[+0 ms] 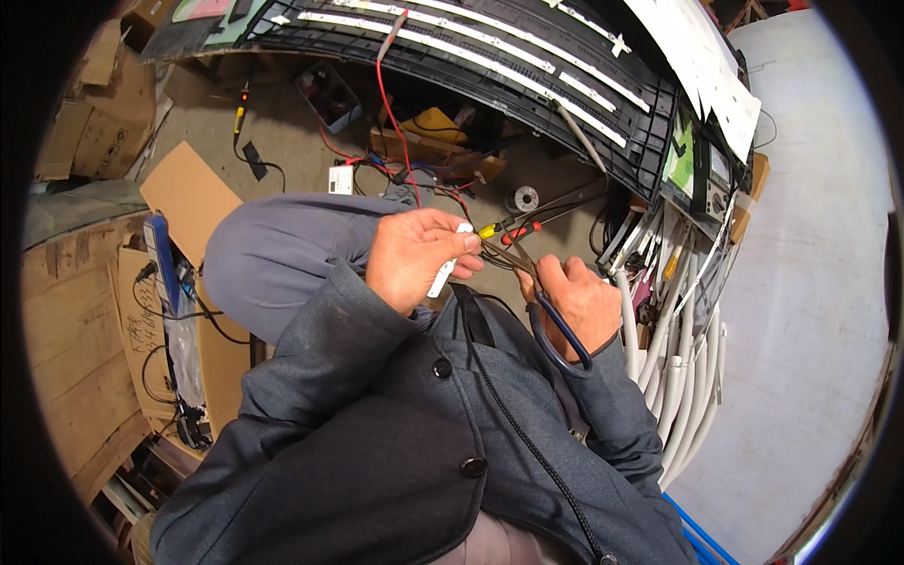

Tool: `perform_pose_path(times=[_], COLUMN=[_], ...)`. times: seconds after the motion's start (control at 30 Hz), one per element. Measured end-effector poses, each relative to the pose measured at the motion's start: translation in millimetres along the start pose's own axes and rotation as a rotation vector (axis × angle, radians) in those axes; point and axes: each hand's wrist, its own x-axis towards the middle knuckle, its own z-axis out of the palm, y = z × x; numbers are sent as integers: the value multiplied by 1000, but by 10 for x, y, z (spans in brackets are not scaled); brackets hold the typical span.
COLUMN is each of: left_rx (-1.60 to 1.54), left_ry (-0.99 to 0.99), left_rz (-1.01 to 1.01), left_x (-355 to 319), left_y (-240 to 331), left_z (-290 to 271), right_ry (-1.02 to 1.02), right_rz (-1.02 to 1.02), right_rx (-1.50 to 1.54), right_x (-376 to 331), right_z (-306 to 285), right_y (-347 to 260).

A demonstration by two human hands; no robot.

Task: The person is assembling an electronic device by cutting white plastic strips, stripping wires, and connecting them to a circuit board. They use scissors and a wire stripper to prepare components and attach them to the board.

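The short white strip (440, 282) is pinched in the left hand (412, 261), its long axis slanting from upper right to lower left; the right hand (582, 303), farther from it, grips scissors (563, 326) whose blades point leftward, near its upper end, contact unclear.

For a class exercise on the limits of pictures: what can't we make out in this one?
All in the head view:
- White strip: partly hidden by the left hand's fingers.
- Scissors: handles partly covered by the right hand.
- Black panel: far side cut off by the top edge.
- White box: its print is too small.
- Blue cables: cut off by the lower rim.
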Motion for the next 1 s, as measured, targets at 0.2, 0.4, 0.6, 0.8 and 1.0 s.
perform_pose_path(times=[0.2,0.4,0.6,0.8,1.0], left_rx=[0,14,14,-15,-2], left_ry=[1,22,20,6,-1], left_rz=[12,19,6,30,32], left_x=[-4,-30,-31,-18,-24], left_y=[11,66,68,20,52], left_z=[6,28,21,16,26], right_ry=[26,106,89,28,73], right_rz=[0,25,21,-16,15], right_rx=[-12,-46,-14,-23,-41], right_x=[7,-29,-41,-21,-26], right_z=[-7,81,103,54,70], right_y=[0,-49,-32,31,-13])
